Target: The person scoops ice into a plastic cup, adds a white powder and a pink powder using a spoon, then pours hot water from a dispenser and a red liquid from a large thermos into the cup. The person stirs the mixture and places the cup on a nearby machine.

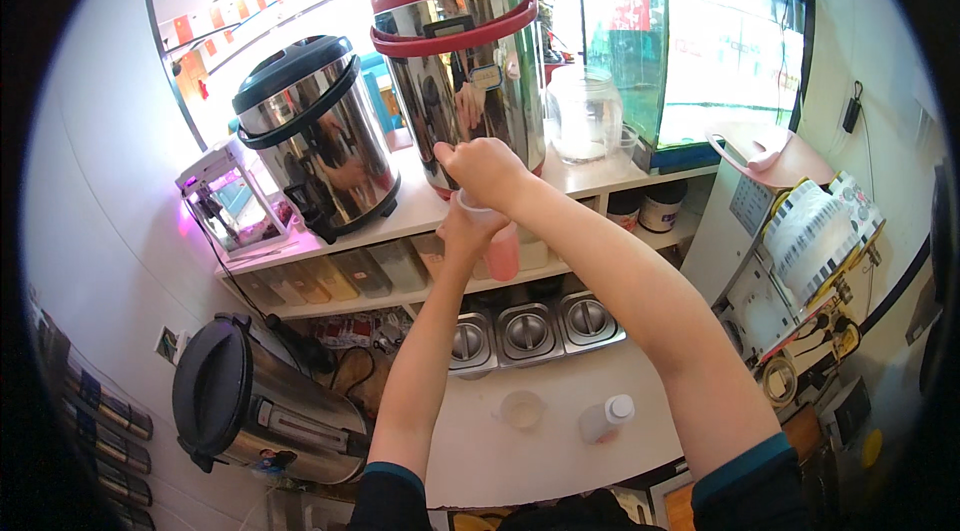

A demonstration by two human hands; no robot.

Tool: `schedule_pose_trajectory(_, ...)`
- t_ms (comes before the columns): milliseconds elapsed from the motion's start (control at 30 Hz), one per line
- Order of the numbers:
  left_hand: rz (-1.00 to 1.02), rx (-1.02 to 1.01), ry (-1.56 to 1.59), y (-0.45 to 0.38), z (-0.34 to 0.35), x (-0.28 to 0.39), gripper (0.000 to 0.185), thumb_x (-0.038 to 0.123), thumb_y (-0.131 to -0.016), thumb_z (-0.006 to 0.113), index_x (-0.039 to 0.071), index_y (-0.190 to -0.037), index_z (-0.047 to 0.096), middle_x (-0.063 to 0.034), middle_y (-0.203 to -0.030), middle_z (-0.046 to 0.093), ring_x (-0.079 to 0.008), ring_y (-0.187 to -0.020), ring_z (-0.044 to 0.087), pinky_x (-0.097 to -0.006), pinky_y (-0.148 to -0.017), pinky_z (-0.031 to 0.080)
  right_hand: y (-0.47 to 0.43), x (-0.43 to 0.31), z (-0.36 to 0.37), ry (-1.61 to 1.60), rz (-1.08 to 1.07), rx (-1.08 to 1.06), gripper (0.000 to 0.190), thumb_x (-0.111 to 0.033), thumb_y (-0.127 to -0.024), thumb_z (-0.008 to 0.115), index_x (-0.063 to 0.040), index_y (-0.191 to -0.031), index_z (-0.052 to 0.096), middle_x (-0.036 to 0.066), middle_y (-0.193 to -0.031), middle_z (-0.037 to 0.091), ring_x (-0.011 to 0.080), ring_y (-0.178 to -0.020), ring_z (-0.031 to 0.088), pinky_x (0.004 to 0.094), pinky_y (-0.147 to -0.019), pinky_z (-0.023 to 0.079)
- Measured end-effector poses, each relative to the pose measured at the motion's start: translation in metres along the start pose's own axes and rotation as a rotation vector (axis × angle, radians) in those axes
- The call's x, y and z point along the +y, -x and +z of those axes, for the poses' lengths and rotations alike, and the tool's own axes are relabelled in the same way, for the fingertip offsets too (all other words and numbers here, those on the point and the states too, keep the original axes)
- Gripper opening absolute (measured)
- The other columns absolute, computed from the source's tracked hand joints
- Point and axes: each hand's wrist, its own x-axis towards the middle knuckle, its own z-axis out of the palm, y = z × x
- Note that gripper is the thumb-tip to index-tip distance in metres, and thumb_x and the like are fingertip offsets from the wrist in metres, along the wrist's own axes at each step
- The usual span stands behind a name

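Observation:
My left hand [466, 232] holds a clear plastic cup with pink liquid [502, 259] in its lower part. The cup tilts under the front of a steel insulated drink dispenser with a red lid and handle [420, 103]. Just above the cup's rim, my right hand [484, 165] is curled against the dispenser's lower front. What its fingers grip there is hidden behind the hand; no tap shows.
A black-lidded dispenser [330, 141] and a glass jar [585, 115] flank the red one. Lidded steel pans [529, 332] line the back of the white counter [480, 456]. On it stand a small cup [523, 409] and a white-capped bottle [606, 418]. A steel urn [292, 411] is left.

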Motion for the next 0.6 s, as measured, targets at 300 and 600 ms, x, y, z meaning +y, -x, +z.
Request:
schedule_pose_trajectory(300,-0.036,-0.079,0.036,0.001,-0.002,0.007,0.087,0.049,-0.055,0.080,0.001,-0.121,0.049,-0.0132,-0.110,0.063,-0.0262,-0.104,0.059,-0.0362,-0.091,0.038,-0.001,0.003,0.003,0.003,-0.001,0.010,0.035,-0.009,-0.064,0.068,-0.002,-0.094,0.052,0.014,-0.071,0.066,0.0302,-0.067,0.068,0.0374,-0.059,0.055)
schedule_pose_trajectory(600,-0.035,-0.076,-0.025,0.006,-0.002,0.016,0.081,0.041,-0.063,0.080,-0.002,-0.124,0.048,-0.0149,-0.119,0.058,-0.0255,-0.108,0.056,-0.0352,-0.091,0.043,0.000,-0.001,0.005,-0.006,0.022,0.045,0.038,-0.009,-0.060,0.070,-0.003,-0.093,0.051,0.013,-0.071,0.065,0.0303,-0.067,0.068,0.0370,-0.059,0.055)
